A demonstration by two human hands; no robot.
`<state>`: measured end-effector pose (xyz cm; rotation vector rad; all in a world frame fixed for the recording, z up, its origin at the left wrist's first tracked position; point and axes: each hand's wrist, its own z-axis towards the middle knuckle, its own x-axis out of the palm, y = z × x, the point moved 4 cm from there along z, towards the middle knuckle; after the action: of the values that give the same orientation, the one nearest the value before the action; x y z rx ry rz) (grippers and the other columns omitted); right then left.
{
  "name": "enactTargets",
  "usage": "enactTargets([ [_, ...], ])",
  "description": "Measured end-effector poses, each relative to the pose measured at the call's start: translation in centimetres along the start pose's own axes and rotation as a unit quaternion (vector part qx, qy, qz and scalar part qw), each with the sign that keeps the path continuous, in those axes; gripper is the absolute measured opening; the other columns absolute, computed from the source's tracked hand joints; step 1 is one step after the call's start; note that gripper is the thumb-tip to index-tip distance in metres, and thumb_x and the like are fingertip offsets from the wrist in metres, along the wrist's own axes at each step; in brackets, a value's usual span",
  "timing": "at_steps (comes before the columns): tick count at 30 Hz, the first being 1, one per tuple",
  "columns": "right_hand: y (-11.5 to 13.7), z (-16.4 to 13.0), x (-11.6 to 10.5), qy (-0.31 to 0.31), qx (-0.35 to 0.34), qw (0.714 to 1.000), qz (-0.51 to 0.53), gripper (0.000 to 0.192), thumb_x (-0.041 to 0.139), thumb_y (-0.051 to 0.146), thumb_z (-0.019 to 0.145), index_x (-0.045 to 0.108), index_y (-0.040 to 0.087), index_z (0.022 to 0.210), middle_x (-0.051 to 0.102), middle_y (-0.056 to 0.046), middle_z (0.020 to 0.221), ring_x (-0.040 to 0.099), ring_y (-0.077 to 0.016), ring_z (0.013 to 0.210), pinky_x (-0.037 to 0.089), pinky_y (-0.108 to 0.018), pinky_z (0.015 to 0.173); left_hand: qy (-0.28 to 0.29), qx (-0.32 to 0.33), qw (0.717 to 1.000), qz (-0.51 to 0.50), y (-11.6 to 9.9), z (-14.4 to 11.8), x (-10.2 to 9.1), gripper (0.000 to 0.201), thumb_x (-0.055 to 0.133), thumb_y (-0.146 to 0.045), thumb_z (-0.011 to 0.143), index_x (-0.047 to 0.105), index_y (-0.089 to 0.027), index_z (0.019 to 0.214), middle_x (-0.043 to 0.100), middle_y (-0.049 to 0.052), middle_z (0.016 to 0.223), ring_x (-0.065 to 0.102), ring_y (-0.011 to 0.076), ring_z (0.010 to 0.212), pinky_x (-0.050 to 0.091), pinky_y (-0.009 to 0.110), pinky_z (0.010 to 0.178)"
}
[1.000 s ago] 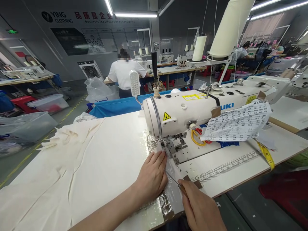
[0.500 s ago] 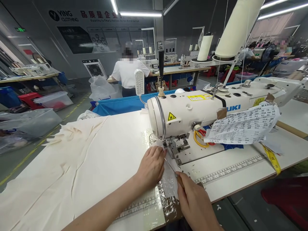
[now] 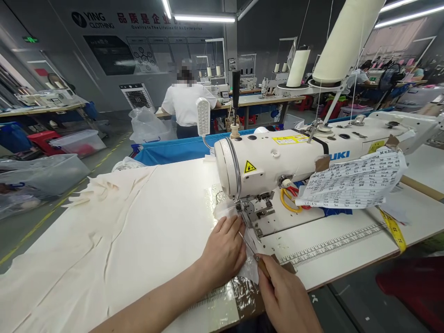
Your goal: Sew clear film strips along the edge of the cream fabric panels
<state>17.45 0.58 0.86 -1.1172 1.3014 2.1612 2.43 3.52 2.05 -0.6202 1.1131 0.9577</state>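
Observation:
A piece of thin white fabric (image 3: 225, 210) lies at the needle area of a white sewing machine (image 3: 263, 157). On it rests my left hand (image 3: 224, 245), palm down, its fingers stretched toward the presser foot and its thumb hidden. My right hand (image 3: 282, 291) is closed around the wooden handle of an awl (image 3: 264, 267). The awl's thin metal shaft points up and left, its tip beside my left fingers on the fabric. More of the fabric trails toward the table's front edge, between my hands.
Cream cloth (image 3: 83, 240) spreads over the table's left side. A handwritten sheet (image 3: 354, 182) hangs from the machine, with orange-handled scissors (image 3: 289, 201) behind it. A yellow tape measure (image 3: 392, 226) hangs at the right edge. A person in white (image 3: 187, 104) works farther back.
My left hand has slid a little toward me and to the right. More white fabric shows beyond its fingertips. My right hand still grips the awl, almost in the same place.

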Motion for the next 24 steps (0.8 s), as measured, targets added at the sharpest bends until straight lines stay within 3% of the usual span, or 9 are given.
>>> enactTargets([
  [5,-1.9,-0.5,-1.5,-0.018,0.052,0.997,0.054,0.029,0.036,0.030,0.100,0.057,0.021,0.118,0.074,-0.006,0.094,0.071,-0.0191,0.080,0.054,-0.026,0.067,0.003,0.001,1.000,-0.005,0.2,-0.1,0.1,0.044,0.040,-0.024,0.094,0.053,-0.003,0.131,0.054,0.018,0.135,0.047,0.0323,0.127,0.033,0.049,0.111],
  [9,-2.7,-0.6,-2.2,-0.018,0.129,0.981,0.146,0.033,0.037,0.044,0.099,0.060,0.022,0.108,0.065,0.001,0.068,0.062,-0.0161,0.057,0.048,-0.023,0.055,0.004,-0.007,1.000,-0.012,-0.2,-0.1,-0.2,0.045,0.040,-0.030,0.096,0.053,-0.004,0.130,0.056,0.018,0.133,0.047,0.0324,0.126,0.032,0.049,0.112],
  [14,-2.5,-0.7,-2.1,-0.021,0.218,0.952,0.215,0.043,0.041,0.056,0.094,0.061,0.022,0.109,0.057,0.003,0.061,0.052,-0.0157,0.050,0.040,-0.024,0.045,0.018,-0.008,1.000,-0.007,-0.2,-0.3,-0.1,0.044,0.038,-0.026,0.096,0.051,-0.006,0.132,0.054,0.017,0.135,0.045,0.0306,0.128,0.031,0.047,0.112],
  [24,-2.7,-0.9,-2.0,-0.034,0.216,0.950,0.224,0.039,0.045,0.055,0.091,0.061,0.024,0.109,0.058,0.003,0.063,0.054,-0.0161,0.055,0.042,-0.023,0.053,0.030,-0.011,0.999,-0.015,-0.2,-0.3,-0.1,0.046,0.038,-0.028,0.096,0.048,-0.005,0.134,0.052,0.018,0.137,0.044,0.0314,0.129,0.029,0.046,0.112],
])
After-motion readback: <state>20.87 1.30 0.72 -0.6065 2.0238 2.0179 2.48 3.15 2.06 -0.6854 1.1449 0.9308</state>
